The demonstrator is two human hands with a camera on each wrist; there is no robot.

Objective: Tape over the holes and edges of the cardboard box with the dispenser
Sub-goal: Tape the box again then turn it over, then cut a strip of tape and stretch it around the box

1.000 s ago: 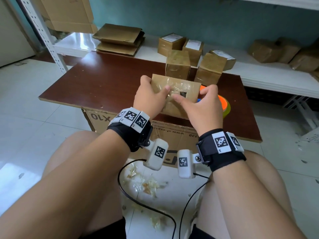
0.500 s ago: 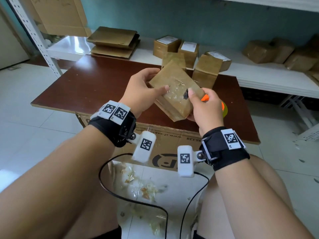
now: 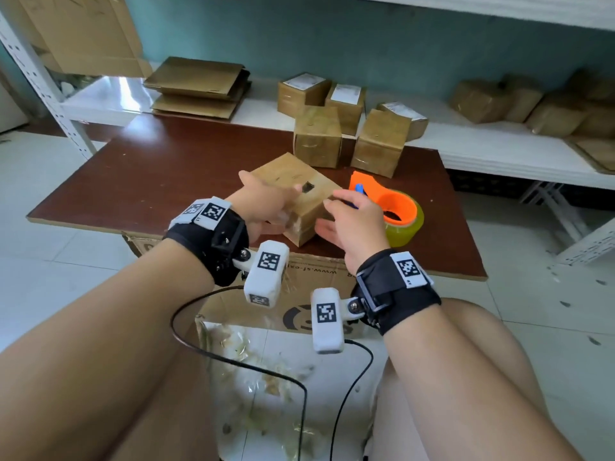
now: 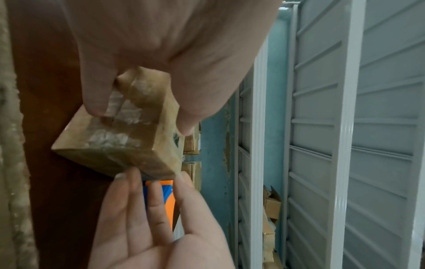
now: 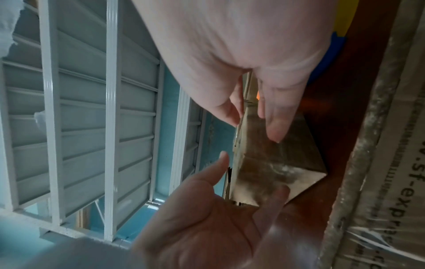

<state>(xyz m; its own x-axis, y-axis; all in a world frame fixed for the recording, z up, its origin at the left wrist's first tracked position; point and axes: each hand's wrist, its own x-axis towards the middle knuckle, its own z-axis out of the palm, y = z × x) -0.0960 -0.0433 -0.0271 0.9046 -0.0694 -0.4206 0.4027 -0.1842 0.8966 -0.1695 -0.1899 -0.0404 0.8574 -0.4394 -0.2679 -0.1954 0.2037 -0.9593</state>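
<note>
On table (image 3: pixel 133 181), box (image 3: pixel 283 176) between hands (image 3: pixel 266 207)

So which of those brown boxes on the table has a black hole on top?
The cardboard box nearest the person, between the left hand and right hand. The two boxes behind it show none.

A second ago I held the box (image 3: pixel 301 197) up off the counter (image 3: pixel 159 168) in both hands, tilting it near the middle of the frame. Now it sits on the counter, a dark hole facing up. My left hand (image 3: pixel 266 207) has kept its grip on the near left side. My right hand (image 3: pixel 352 221) has let go, fingers spread beside the box. The orange dispenser (image 3: pixel 389 204) shows more fully right of centre.
</note>
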